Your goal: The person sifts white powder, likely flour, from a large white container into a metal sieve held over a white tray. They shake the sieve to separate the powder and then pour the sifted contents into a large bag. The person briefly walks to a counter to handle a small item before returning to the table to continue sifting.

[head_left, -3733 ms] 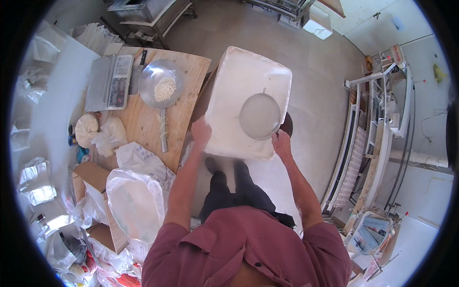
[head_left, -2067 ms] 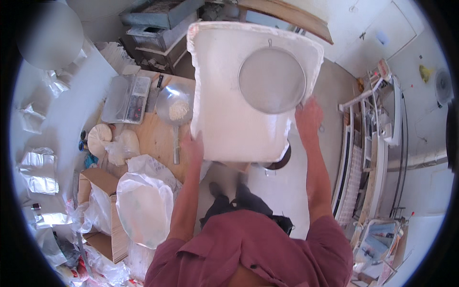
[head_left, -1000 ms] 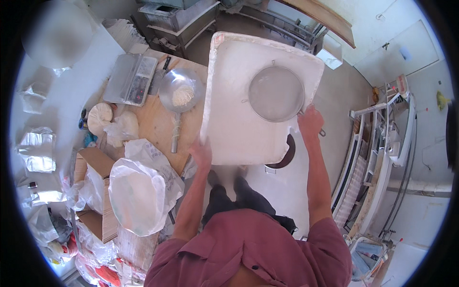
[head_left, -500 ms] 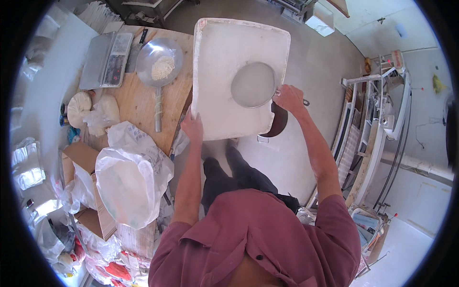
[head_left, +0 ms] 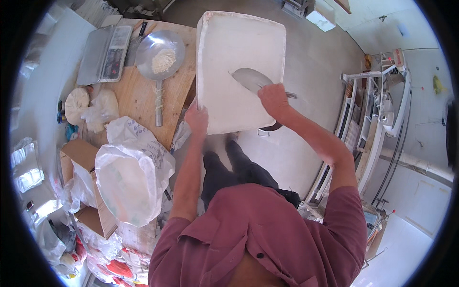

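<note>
A large white rectangular tub (head_left: 241, 38) with a powdery rim is held up before me, over a dark pot (head_left: 272, 127) on the floor. Its near left edge is in the closed fingers of my left hand (head_left: 197, 118). My right hand (head_left: 276, 101) is closed round the handle of a shallow round metal ladle (head_left: 252, 79), whose bowl is tipped steeply on its side over the tub's pale inside. The handle's end sticks out to the right of my fist. Most of the pot is hidden beneath the tub.
On the wooden table (head_left: 131, 107) at left lie a metal pan (head_left: 174, 43) with pale shreds, a scale (head_left: 114, 55) and bags of pale stuff (head_left: 76, 105). Nearer stand a cardboard box (head_left: 79, 155) and a white lined container (head_left: 126, 184). A metal rack (head_left: 351, 129) lines the right.
My right hand has moved left and turned the ladle from facing up to steeply tilted. The tub has shifted slightly away from me and now covers more of the pot.
</note>
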A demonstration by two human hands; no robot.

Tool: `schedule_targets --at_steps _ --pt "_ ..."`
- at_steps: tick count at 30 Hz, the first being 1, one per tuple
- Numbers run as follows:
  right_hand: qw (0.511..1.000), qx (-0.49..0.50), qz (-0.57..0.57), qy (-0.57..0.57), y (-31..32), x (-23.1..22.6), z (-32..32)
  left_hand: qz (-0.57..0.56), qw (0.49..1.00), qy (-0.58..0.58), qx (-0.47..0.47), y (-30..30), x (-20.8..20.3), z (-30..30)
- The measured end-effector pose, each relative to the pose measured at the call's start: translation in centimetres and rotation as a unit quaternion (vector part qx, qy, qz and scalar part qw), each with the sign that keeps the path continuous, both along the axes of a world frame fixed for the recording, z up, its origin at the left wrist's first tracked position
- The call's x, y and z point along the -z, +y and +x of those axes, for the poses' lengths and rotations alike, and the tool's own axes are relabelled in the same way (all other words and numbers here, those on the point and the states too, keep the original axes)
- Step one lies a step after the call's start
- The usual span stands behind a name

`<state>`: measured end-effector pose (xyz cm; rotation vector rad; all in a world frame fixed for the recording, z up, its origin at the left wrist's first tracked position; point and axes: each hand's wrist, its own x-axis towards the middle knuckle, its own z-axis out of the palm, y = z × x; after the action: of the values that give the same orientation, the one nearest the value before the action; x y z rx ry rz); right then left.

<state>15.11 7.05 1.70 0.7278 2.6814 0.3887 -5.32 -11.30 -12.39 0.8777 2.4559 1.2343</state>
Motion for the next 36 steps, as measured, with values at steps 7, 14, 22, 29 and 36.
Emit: schedule_targets --at_steps 7,14,22,29,36 --pt "0.998 0.025 -0.035 -0.051 -2.3 4.7 1.6 0.018 0.998 0.053 -0.004 1.6 -1.5 2.1" --pt "0.991 0.108 -0.059 0.048 -5.0 5.1 3.6 -0.002 0.998 0.062 0.0 1.8 -2.4 3.6" --pt "0.971 0.169 -0.117 0.124 -5.0 3.9 2.6 0.017 0.994 0.105 0.026 2.6 -3.2 4.7" --pt "0.93 0.247 -0.169 0.212 -4.5 2.8 3.7 0.008 0.992 0.122 0.038 3.5 -5.0 6.4" --pt "0.88 0.301 -0.255 0.265 -5.1 4.5 4.7 -0.02 0.99 0.122 0.066 4.1 -6.8 7.6"
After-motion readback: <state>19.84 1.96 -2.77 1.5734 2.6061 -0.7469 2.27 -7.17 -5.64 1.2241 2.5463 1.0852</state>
